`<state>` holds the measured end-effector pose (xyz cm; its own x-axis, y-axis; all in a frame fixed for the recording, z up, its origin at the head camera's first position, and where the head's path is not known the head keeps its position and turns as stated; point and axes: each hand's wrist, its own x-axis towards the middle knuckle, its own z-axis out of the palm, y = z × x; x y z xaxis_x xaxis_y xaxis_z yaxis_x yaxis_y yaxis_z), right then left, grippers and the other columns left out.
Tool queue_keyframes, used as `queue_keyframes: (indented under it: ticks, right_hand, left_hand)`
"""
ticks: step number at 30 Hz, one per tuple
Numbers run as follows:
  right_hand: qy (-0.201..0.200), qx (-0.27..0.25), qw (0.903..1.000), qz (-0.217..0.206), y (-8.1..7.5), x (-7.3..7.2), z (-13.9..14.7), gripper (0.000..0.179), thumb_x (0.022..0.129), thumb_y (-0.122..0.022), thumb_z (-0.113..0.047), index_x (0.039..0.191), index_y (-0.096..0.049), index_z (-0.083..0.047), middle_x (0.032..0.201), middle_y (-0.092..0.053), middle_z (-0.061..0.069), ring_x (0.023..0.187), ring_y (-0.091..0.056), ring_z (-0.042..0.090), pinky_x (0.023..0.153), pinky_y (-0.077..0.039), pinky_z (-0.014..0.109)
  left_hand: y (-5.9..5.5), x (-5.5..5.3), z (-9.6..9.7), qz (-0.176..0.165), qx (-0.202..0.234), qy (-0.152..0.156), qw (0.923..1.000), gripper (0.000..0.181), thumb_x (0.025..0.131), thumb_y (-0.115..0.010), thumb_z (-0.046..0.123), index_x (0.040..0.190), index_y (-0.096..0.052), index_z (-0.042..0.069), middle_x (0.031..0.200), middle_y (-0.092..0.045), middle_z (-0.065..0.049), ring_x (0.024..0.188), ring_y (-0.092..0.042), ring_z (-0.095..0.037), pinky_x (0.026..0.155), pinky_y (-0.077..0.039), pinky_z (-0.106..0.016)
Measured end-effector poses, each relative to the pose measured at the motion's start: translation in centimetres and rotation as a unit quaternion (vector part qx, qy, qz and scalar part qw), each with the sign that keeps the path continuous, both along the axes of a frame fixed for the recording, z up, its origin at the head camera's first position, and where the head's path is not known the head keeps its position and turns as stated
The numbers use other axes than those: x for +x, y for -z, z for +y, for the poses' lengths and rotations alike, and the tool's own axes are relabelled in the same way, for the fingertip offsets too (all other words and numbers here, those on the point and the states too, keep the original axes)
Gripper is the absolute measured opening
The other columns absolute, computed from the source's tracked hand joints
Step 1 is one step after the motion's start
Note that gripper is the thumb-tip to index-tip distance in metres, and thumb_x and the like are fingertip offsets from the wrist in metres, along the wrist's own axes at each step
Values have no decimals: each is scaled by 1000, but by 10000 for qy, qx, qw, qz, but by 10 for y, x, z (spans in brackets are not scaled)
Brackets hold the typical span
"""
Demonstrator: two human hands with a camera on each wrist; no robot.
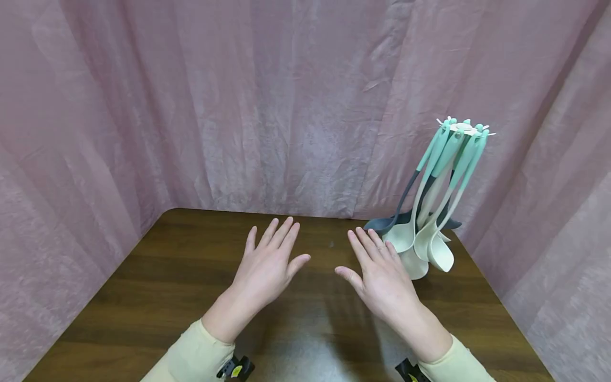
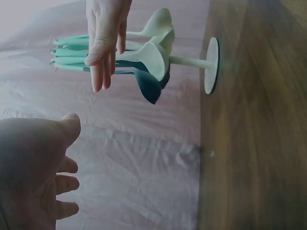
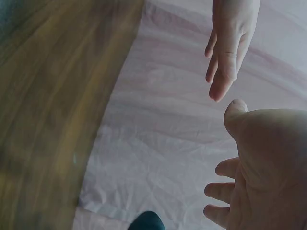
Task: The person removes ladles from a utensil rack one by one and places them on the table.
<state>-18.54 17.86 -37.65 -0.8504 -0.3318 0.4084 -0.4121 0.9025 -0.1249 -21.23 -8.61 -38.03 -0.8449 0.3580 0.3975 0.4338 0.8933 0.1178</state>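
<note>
My left hand [image 1: 264, 268] hovers over the wooden table [image 1: 157, 276], palm down, fingers straight and thumb out to the side. Level with it on the right, my right hand [image 1: 382, 276] is held the same way and holds nothing. Just beyond the right fingers, a stand of kitchen utensils with mint-green handles [image 1: 448, 151] overlaps that hand in the head view. White ladles and spoons [image 1: 440, 253] and dark blue-grey ones [image 1: 379, 225] hang from its white top [image 1: 464, 128]. In the left wrist view the stand's round white base [image 2: 211, 65] rests on the table.
Pink curtains [image 1: 305, 106] hang behind the table and along both sides. The table's back edge runs close to the curtain. A dark utensil tip [image 3: 147, 222] shows at the bottom of the right wrist view. Dark wrist devices [image 1: 236, 368] sit by the pale sleeves [image 1: 191, 353].
</note>
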Motion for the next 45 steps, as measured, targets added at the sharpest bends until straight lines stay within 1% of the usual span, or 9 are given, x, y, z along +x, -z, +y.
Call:
queue_keyframes:
  ticks: [6,9,14,18,22,26,34,40,45]
  right_hand:
    - [167,74,9998,83,-10,1,16,84,107,-66,-57,170,-42,-6,171,-45,18,162,-34,41,128,-25,66]
    - [263,74,9996,63,-15,3,24,84,108,-65,-57,170,-40,-7,171,-44,19,162,-33,41,128,-24,66]
    - [405,57,9992,0,-25,5,38,84,110,-63,-57,171,-38,-6,173,-40,20,164,-29,42,128,-22,67]
    - [535,4,9985,-101,-33,7,48,84,111,-60,-57,172,-35,-6,175,-36,20,165,-25,43,129,-18,66]
    - [643,3,9979,-8,-41,6,59,84,111,-60,-57,173,-33,-6,176,-34,21,164,-25,46,130,-18,66]
    - [757,-27,9970,133,-49,6,69,83,112,-60,-56,173,-33,-6,175,-35,23,163,-26,46,130,-17,65]
    - [960,-157,9950,223,-61,4,90,85,112,-59,-55,173,-31,-3,174,-34,26,163,-25,48,132,-13,63]
    - [1123,-306,9926,346,-73,5,107,85,113,-57,-53,173,-28,-1,174,-33,28,163,-24,50,132,-12,64]
    - [1280,-413,9904,303,-84,6,117,84,115,-54,-54,174,-24,-2,175,-30,27,164,-20,49,132,-8,63]
  left_hand:
    - [-13,-5,9,14,-25,71,10000,78,113,-49,63,173,-37,14,179,-33,-5,166,-25,-32,129,-15,-71]
    - [-18,-7,13,33,-48,115,9999,77,113,-49,62,172,-39,14,178,-34,-6,166,-27,-34,128,-16,-71]
    - [-27,-8,18,58,-48,155,9999,76,114,-49,62,172,-40,14,178,-34,-6,165,-28,-35,129,-16,-70]
    - [-32,-11,22,27,-29,186,9998,76,114,-47,63,173,-39,15,179,-32,-5,166,-27,-34,129,-15,-70]
    - [-36,-16,26,36,29,245,9997,76,114,-47,62,173,-37,15,180,-31,-4,166,-27,-33,129,-16,-70]
    - [-42,-21,32,44,47,293,9995,76,114,-45,63,173,-37,15,180,-31,-3,166,-26,-31,129,-16,-69]
    - [-56,-32,52,-60,254,480,9985,77,114,-40,66,173,-37,17,180,-32,0,166,-27,-28,130,-16,-67]
    - [-67,-38,68,-16,408,740,9964,76,115,-40,64,173,-37,15,179,-35,0,165,-30,-28,129,-18,-67]
    - [-78,-44,81,11,540,845,9950,74,115,-41,63,173,-37,16,177,-37,1,164,-33,-26,129,-20,-65]
